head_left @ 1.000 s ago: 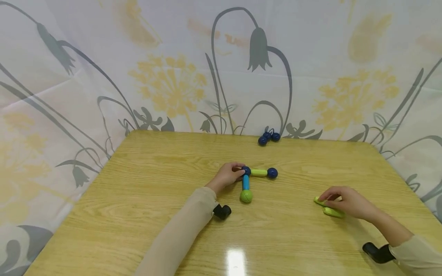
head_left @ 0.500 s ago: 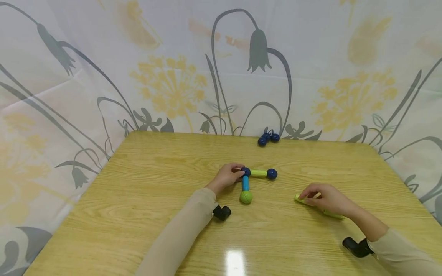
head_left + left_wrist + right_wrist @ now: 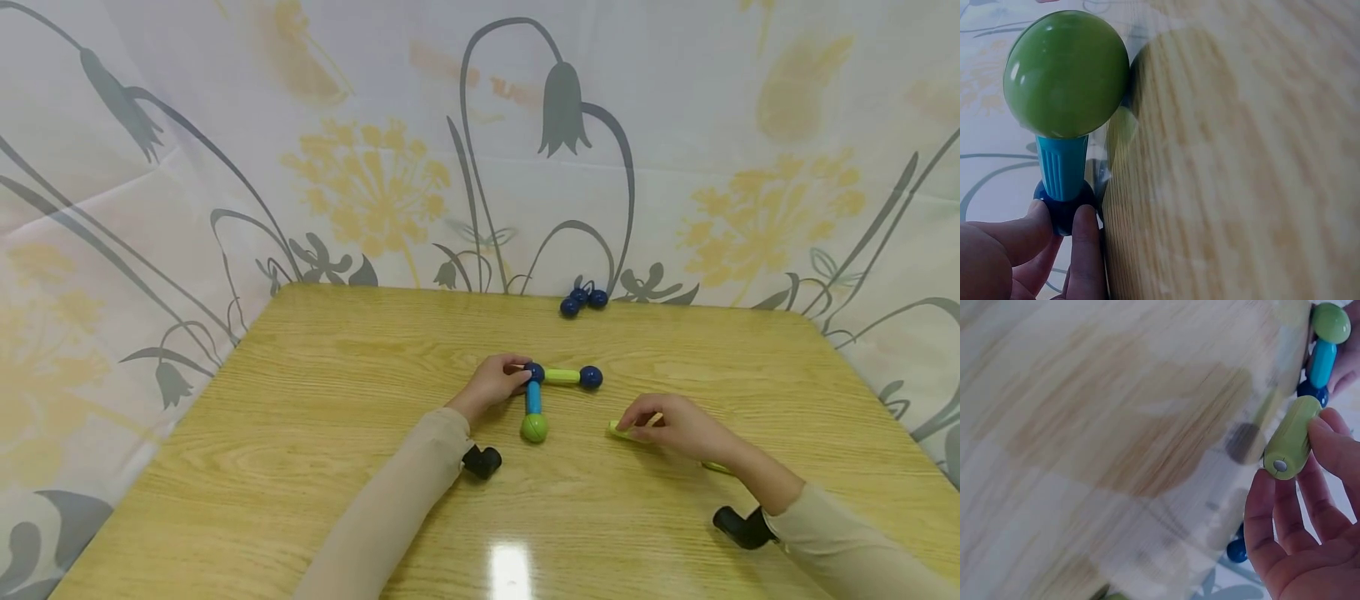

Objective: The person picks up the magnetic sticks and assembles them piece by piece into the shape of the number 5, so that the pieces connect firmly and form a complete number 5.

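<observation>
My left hand [image 3: 492, 382] pinches a dark blue ball [image 3: 1063, 215] between thumb and fingers. From that ball, a light green magnetic rod [image 3: 562, 377] runs right to a second dark blue ball [image 3: 591, 377]. A bright blue rod [image 3: 1062, 167] runs toward me to a green ball [image 3: 535, 428]. To the right of this L-shaped assembly, my right hand [image 3: 678, 427] holds another light green magnetic rod [image 3: 1292, 437] in its fingertips. Its near end shows a round metal tip in the right wrist view. One more green rod [image 3: 717, 467] lies partly hidden behind my right wrist.
Several dark blue balls [image 3: 570, 307] rest together at the back edge of the wooden table [image 3: 375, 333]. A floral cloth [image 3: 360, 125] hangs behind it. Black wrist cameras [image 3: 483, 462] stick out from both sleeves.
My right hand has moved left across the table with a green rod, away from the other green rod. My left hand and the assembly have stayed in place.
</observation>
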`<act>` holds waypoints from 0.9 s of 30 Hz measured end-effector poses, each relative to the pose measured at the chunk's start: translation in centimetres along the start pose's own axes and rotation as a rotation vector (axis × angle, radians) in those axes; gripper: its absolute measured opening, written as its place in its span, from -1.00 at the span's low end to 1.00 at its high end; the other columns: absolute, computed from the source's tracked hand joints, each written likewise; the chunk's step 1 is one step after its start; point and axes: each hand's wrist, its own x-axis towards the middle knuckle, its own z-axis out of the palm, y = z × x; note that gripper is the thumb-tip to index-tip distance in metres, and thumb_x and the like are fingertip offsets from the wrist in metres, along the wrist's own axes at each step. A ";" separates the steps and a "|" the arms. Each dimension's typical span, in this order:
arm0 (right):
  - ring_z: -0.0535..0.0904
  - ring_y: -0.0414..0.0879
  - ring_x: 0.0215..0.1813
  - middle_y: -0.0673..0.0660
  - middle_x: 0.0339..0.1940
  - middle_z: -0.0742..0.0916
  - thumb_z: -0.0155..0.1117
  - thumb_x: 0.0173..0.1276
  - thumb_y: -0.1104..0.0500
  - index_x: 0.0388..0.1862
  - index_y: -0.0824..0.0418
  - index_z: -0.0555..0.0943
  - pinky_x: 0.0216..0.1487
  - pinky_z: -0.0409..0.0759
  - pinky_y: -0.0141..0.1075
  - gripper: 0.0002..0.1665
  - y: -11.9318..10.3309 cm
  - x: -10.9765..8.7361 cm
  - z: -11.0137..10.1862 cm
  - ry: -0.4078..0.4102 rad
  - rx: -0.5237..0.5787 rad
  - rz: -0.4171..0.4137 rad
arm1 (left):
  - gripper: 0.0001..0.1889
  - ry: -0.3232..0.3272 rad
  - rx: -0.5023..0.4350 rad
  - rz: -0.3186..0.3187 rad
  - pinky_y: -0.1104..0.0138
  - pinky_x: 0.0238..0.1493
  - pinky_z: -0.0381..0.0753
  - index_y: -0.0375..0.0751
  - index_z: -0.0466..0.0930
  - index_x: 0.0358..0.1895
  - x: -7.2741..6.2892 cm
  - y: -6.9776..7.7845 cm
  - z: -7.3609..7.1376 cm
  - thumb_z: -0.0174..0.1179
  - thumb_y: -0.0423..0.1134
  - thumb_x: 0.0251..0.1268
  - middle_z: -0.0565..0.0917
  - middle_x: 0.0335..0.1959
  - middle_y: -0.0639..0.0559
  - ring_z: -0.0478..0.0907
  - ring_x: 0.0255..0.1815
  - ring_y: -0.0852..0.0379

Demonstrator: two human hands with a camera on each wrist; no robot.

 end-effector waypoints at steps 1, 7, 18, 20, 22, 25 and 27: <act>0.52 -0.25 -0.24 -0.02 -0.25 0.66 0.24 0.27 0.34 -0.22 0.15 0.66 -0.28 0.56 -0.30 -0.85 -0.1 0.1 0.1 -0.003 0.008 0.005 | -0.68 -0.001 0.002 0.000 0.36 -0.10 0.56 -0.30 0.49 0.16 0.0 0.0 0.0 0.05 -0.35 0.38 0.51 0.04 -0.22 0.52 0.01 -0.01; 0.54 -0.20 -0.24 0.03 -0.25 0.66 0.24 0.28 0.33 -0.22 0.20 0.66 -0.28 0.56 -0.31 -0.87 -0.6 1.0 0.7 -0.005 0.054 -0.016 | -0.68 -0.002 0.005 0.002 0.37 -0.12 0.57 -0.30 0.49 0.16 0.2 -0.1 0.1 0.06 -0.35 0.38 0.51 0.03 -0.22 0.53 -0.02 0.00; 0.56 -0.14 -0.21 0.03 -0.25 0.68 0.26 0.28 0.31 -0.24 0.20 0.68 -0.24 0.57 -0.30 -0.89 -1.2 2.6 1.8 -0.022 0.072 -0.028 | -0.68 -0.010 -0.015 -0.004 0.38 -0.13 0.57 -0.31 0.48 0.16 0.4 0.2 0.1 0.05 -0.36 0.38 0.51 0.03 -0.22 0.54 -0.02 0.00; 0.55 -0.14 -0.20 0.03 -0.25 0.68 0.26 0.27 0.32 -0.25 0.19 0.68 -0.23 0.57 -0.30 -0.89 -1.4 2.9 2.1 -0.025 0.071 -0.031 | -0.67 -0.013 -0.019 -0.003 0.38 -0.13 0.57 -0.31 0.48 0.16 0.4 0.1 0.1 0.05 -0.36 0.38 0.51 0.03 -0.22 0.53 -0.01 -0.01; 0.55 -0.14 -0.20 0.02 -0.25 0.68 0.26 0.26 0.34 -0.26 0.19 0.68 -0.23 0.57 -0.30 -0.88 -1.6 3.3 2.4 -0.031 0.076 -0.035 | -0.67 -0.012 -0.021 -0.006 0.38 -0.12 0.57 -0.31 0.48 0.17 0.4 0.1 0.1 0.05 -0.36 0.38 0.50 0.04 -0.22 0.52 0.00 -0.01; 0.55 -0.15 -0.19 0.01 -0.25 0.68 0.26 0.26 0.35 -0.27 0.19 0.68 -0.22 0.56 -0.30 -0.88 -1.9 3.8 2.8 -0.041 0.083 -0.042 | -0.67 -0.009 -0.015 -0.003 0.37 -0.11 0.57 -0.31 0.48 0.17 0.4 -0.1 0.0 0.05 -0.36 0.38 0.50 0.04 -0.22 0.52 0.02 -0.02; 0.55 -0.15 -0.20 0.01 -0.25 0.68 0.25 0.26 0.35 -0.26 0.19 0.68 -0.22 0.57 -0.30 -0.88 -2.1 4.2 3.2 -0.049 0.092 -0.047 | -0.67 -0.005 -0.009 -0.003 0.37 -0.11 0.57 -0.31 0.48 0.17 0.3 -0.2 0.0 0.05 -0.36 0.38 0.51 0.04 -0.23 0.52 0.02 -0.02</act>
